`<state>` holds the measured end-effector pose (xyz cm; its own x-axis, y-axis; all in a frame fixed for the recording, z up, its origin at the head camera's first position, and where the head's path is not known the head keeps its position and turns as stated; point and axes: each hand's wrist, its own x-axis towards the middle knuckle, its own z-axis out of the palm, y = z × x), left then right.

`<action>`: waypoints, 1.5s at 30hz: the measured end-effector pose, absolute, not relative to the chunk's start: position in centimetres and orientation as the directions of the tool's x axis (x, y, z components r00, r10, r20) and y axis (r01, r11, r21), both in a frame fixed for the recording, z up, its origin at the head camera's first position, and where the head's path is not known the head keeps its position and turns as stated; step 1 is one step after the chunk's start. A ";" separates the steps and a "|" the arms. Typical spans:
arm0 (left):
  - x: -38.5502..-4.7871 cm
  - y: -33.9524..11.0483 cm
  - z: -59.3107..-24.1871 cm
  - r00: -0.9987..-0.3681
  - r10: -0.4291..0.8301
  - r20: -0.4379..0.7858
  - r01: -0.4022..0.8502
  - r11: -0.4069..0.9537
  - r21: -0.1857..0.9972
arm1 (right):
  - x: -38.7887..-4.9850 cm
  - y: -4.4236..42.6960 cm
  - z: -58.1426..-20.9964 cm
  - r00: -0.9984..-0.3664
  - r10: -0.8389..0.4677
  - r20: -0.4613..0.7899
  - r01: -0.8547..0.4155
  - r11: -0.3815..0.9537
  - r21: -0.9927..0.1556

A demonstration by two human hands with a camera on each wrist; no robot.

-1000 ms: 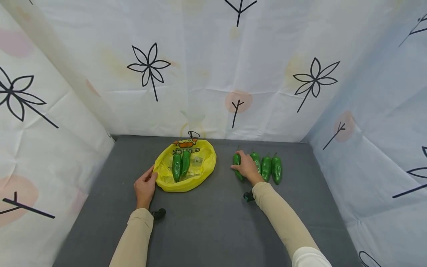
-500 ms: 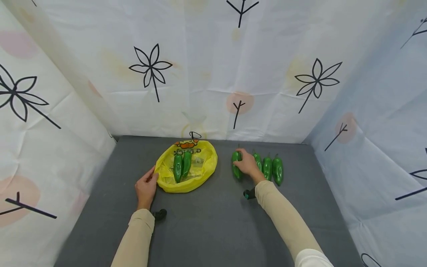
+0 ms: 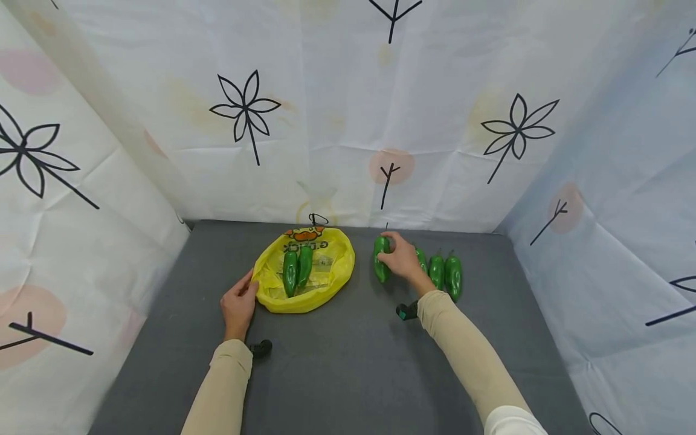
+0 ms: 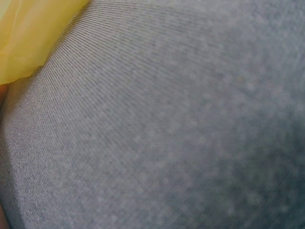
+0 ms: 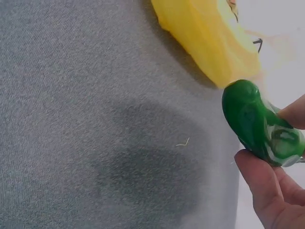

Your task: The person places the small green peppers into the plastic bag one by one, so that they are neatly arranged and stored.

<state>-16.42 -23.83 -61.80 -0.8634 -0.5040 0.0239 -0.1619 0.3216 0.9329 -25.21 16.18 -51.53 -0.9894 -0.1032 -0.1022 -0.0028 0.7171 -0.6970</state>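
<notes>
Two green peppers (image 3: 290, 273) lie side by side inside a yellow plastic bag (image 3: 304, 306) whose rim is spread wide. At the bag's left edge, my left hand (image 3: 238, 307) pinches the rim between thumb and fingers; the left wrist view shows just a corner of the yellow plastic (image 4: 28, 38). My right hand (image 3: 404, 258) grips another green pepper (image 3: 381, 269) by its sides, to the right of the bag. In the right wrist view this pepper (image 5: 250, 119) is held between thumb and fingertips above the table, its shadow below.
Several more green peppers (image 3: 453, 278) lie in a row right of my right hand, one partly hidden by it. The dark grey table (image 3: 337, 374) meets white patterned cloth (image 3: 337, 121) at the back and sides.
My right hand has lifted the pepper and moved it slightly away from the row, toward the back and left. The left hand and the bag stay put.
</notes>
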 end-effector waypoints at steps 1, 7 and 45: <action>-16.4 -23.8 -61.8 -0.864 -0.504 0.022 -0.163 0.320 0.933 | -25.2 16.1 -51.4 -0.990 -0.104 -0.100 -0.004 0.713 -0.701; -16.4 -23.8 -61.7 -0.865 -0.502 0.017 -0.171 0.326 0.930 | -25.2 15.7 -50.8 -0.991 -0.103 -0.087 -0.009 0.695 -0.719; -16.3 -23.7 -61.5 -0.860 -0.508 0.038 -0.161 0.341 0.926 | -25.3 11.1 -47.4 -0.985 -0.151 -0.087 -0.005 0.526 -0.850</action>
